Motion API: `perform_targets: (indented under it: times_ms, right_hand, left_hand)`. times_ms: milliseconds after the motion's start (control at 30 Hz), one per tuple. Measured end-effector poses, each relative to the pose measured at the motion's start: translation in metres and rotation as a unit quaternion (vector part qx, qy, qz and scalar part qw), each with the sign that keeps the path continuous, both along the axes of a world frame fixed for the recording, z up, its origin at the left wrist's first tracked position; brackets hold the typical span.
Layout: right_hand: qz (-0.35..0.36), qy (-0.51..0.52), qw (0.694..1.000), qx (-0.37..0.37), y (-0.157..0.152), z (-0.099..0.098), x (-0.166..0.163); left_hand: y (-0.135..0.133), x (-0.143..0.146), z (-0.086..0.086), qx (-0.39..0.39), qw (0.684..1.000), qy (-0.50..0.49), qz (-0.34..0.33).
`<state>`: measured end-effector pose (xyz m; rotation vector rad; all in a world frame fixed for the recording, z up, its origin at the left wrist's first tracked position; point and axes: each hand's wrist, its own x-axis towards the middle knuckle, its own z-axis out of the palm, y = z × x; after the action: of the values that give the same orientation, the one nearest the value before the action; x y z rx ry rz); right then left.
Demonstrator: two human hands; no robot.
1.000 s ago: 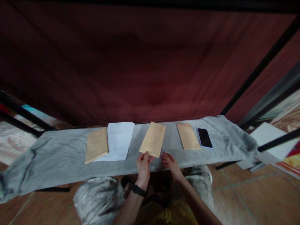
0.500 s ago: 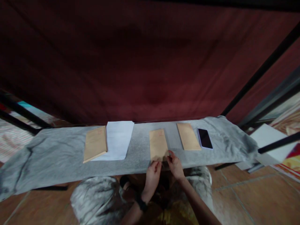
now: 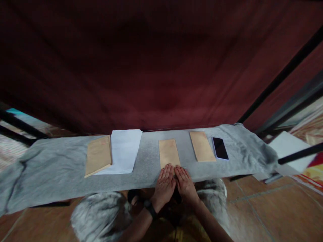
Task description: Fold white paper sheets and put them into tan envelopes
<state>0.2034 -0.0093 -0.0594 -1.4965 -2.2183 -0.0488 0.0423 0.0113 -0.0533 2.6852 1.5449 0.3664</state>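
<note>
A brown paper envelope lies flat on the grey cloth in front of me, its near end hidden under my fingers. My left hand rests palm down on that end, fingers stretched out. Beside it my right hand lies flat in the same way, fingertips on the envelope's near right corner. The two hands almost touch at the index fingers. A second brown envelope lies to the right, apart from my hands.
Left of me lie a stack of white paper sheets and several brown envelopes overlapping its edge. A phone is at the right. The grey cloth covers a narrow surface before a dark red curtain. Black bars slant at the sides.
My fingers were pinching at the near end of the middle envelope; both hands have flattened out onto it, side by side. The printed mark on its far end no longer shows.
</note>
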Motion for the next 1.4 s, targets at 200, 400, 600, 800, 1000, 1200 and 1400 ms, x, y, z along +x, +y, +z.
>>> perform_targets:
  times_ms: [200, 400, 600, 800, 1000, 1200, 1400]
  right_hand:
    - [-0.004, -0.035, 0.999, -0.018, -0.005, 0.003, -0.001]
    - [-0.014, -0.039, 0.999, -0.028, -0.004, 0.008, -0.002]
    - [-0.021, -0.043, 0.998, -0.028, -0.003, 0.005, -0.002]
    - [-0.026, -0.039, 0.998, -0.034, -0.002, 0.01, -0.003]
    - [-0.022, -0.028, 0.999, -0.025, -0.003, 0.006, -0.003]
    - [-0.029, -0.032, 0.999, -0.025, -0.004, 0.0, -0.004]
    - [-0.021, -0.052, 0.998, -0.03, -0.003, 0.003, -0.003]
  left_hand:
    - [0.059, 0.007, 0.009, -0.03, 0.999, 0.017, 0.0]
    - [0.13, 0.033, 0.012, -0.036, 0.999, 0.019, 0.008]
    - [0.161, 0.044, 0.012, -0.058, 0.998, 0.012, 0.022]
    - [0.158, 0.039, 0.012, -0.069, 0.997, 0.013, 0.01]
    - [0.12, 0.02, 0.009, -0.055, 0.998, 0.01, -0.041]
    - [0.079, 0.001, 0.012, -0.045, 0.996, -0.001, -0.074]
    - [0.037, -0.029, 0.024, -0.01, 0.994, 0.007, -0.111]
